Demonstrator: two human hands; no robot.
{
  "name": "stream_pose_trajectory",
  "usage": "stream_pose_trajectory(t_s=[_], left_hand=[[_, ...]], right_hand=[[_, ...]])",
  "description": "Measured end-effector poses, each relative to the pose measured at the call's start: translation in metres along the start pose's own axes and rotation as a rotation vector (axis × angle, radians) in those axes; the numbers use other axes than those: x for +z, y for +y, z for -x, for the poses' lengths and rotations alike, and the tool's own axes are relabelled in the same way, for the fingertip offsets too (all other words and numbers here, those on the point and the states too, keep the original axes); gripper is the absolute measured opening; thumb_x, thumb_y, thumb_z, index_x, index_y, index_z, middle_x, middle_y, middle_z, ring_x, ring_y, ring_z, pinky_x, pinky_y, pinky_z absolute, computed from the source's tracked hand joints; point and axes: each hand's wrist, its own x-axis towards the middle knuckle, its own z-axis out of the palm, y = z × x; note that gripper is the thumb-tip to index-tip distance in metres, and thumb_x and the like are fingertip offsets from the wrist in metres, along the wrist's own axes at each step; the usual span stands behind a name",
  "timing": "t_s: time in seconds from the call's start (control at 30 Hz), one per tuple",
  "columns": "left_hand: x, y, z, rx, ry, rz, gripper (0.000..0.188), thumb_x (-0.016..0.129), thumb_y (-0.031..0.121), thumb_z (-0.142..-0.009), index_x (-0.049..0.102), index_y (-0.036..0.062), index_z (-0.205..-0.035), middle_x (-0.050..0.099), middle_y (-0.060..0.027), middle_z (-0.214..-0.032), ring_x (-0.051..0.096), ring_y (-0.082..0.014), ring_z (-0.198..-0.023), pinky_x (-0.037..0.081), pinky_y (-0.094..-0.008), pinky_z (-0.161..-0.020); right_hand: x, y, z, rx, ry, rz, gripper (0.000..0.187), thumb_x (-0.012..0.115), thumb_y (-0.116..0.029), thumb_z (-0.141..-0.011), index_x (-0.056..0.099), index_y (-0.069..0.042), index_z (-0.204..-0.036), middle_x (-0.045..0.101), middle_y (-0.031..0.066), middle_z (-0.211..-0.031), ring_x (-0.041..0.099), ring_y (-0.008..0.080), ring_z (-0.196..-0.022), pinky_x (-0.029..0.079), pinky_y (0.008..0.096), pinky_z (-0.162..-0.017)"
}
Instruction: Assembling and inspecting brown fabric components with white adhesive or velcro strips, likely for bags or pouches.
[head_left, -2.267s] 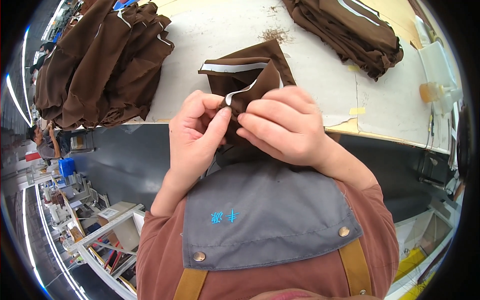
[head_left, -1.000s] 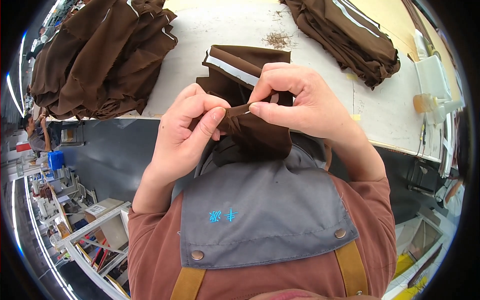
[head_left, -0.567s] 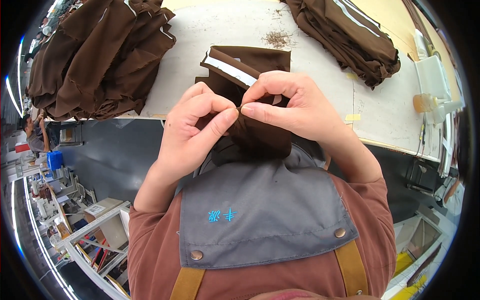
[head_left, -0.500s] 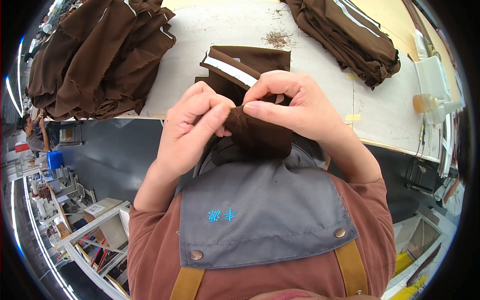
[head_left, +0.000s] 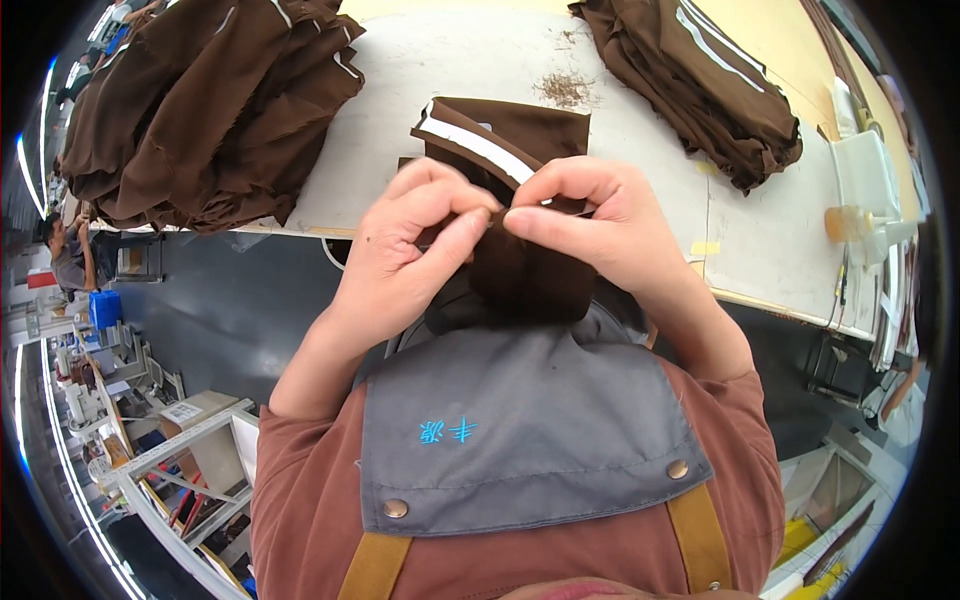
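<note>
A brown cloth piece [head_left: 535, 265] with a white strip [head_left: 470, 142] along one folded edge hangs from the table's near edge toward my lap. My right hand [head_left: 600, 215] pinches its upper edge between thumb and forefinger. Close beside it, my left hand [head_left: 425, 235] is also closed in a pinch on the cloth's edge, fingertips almost meeting the right thumb. Any fine thread between the fingertips is too small to make out. The far part of the cloth lies on the pale table [head_left: 390, 70].
A large heap of brown cloth [head_left: 210, 120] sits at the left, and a folded brown stack [head_left: 690, 85] at the far right. Thread scraps [head_left: 567, 90] lie between them. A small bottle of amber liquid [head_left: 848, 225] and a white tray [head_left: 865, 165] stand at the right edge.
Both hands have shifted slightly right with the cloth edge, still pinching. My left fingers have curled closer together, and frayed threads seen at the edge before no longer show clearly.
</note>
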Motion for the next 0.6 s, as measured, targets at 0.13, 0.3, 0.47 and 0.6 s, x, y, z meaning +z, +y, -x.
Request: stream_pose_trajectory(t_s=[0.13,0.3,0.47,0.6], left_hand=[[0.011,-0.004,-0.001,0.331,0.419,-0.113,0.042,0.067,0.005,-0.088,0.053,0.0033,-0.128,0.050,-0.0060,-0.118,0.056,-0.0101,-0.080,0.048,-0.0233,-0.070],[0.035,0.012,-0.008,0.368,0.136,-0.419,0.074,0.078,0.021,-0.080,0.039,0.0036,-0.140,0.057,-0.0188,-0.123,0.060,-0.0372,-0.109,0.047,-0.0443,-0.097],[-0.009,0.034,-0.040,0.526,0.342,-0.406,0.045,0.050,-0.006,-0.085,0.046,0.0048,-0.129,0.060,-0.0215,-0.095,0.061,-0.0404,-0.092,0.048,-0.0439,-0.080],[-0.096,0.110,-0.077,0.581,0.664,-0.461,0.042,0.049,0.007,-0.097,0.046,-0.0006,-0.138,0.055,-0.0171,-0.132,0.053,-0.0252,-0.121,0.041,-0.0342,-0.103]], right_hand=[[-0.005,-0.004,-0.002,-0.218,0.415,-0.083,0.009,0.073,-0.009,-0.088,0.070,0.000,-0.090,0.065,-0.0025,-0.081,0.054,0.0035,-0.072,0.043,0.0202,-0.064],[0.008,-0.019,-0.002,-0.558,0.617,0.012,0.010,0.074,-0.006,-0.088,0.068,-0.002,-0.095,0.064,-0.0017,-0.083,0.054,0.0030,-0.076,0.042,0.0186,-0.067],[0.004,-0.023,-0.010,-0.934,0.714,0.673,0.039,0.078,-0.010,-0.082,0.063,-0.003,-0.117,0.064,0.0079,-0.112,0.053,0.0235,-0.110,0.041,0.0317,-0.093],[-0.022,0.000,0.008,-0.703,0.846,0.777,0.041,0.075,-0.014,-0.085,0.061,-0.006,-0.123,0.059,0.0080,-0.125,0.048,0.0243,-0.121,0.033,0.0357,-0.105]])
